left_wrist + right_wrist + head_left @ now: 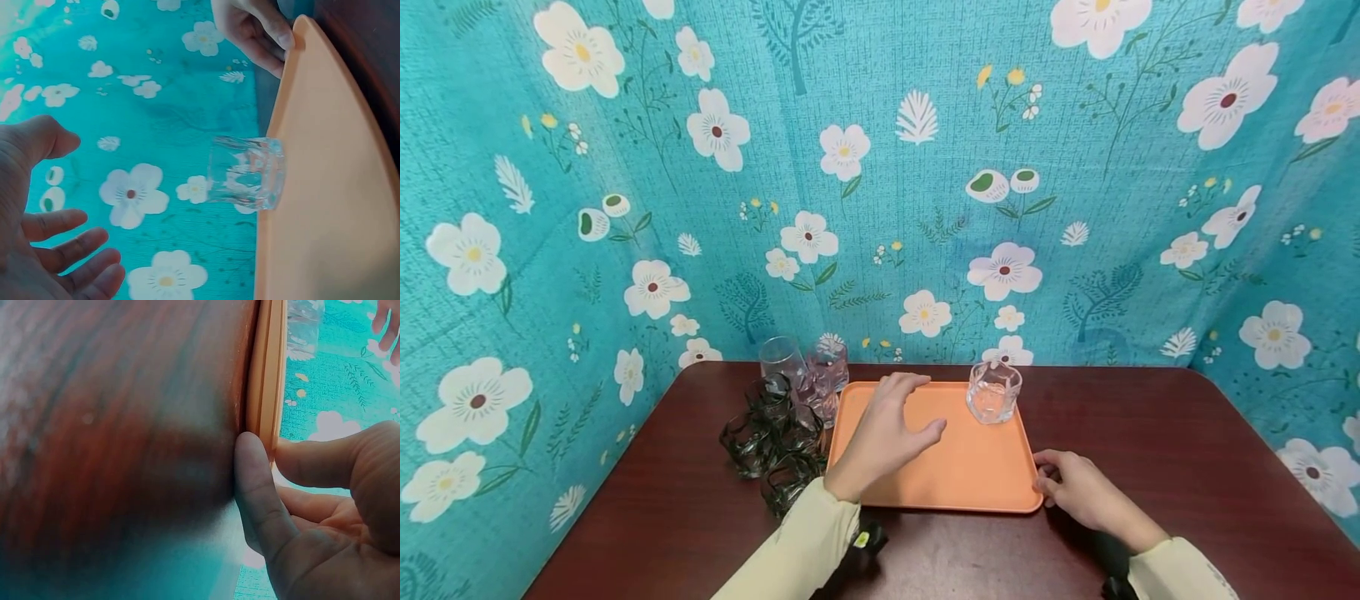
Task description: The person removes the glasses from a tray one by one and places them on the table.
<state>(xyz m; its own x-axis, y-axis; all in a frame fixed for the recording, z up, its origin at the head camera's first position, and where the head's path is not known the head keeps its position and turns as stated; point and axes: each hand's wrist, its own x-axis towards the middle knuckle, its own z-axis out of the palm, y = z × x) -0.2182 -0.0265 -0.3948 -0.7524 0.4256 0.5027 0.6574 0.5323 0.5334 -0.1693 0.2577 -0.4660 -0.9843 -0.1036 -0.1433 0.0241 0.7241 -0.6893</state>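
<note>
An orange tray (958,475) lies on the dark red-brown table. One clear drinking glass (994,393) with a faceted shape stands upright at the tray's far right corner. My left hand (883,433) hovers over the left part of the tray, thumb and fingers spread apart with nothing between them; in the left wrist view the hand (56,219) is apart from the glass (247,174). At the near right corner, my right hand (1078,490) pinches the tray's rim. The right wrist view shows thumb and forefinger on either side of that edge (265,375).
Left of the tray stand several dark smoky glasses (751,446), close together. Behind them are pinkish glasses (829,367) and a taller clear glass (781,357). A teal flowered cloth (880,208) hangs along the table's back edge and sides.
</note>
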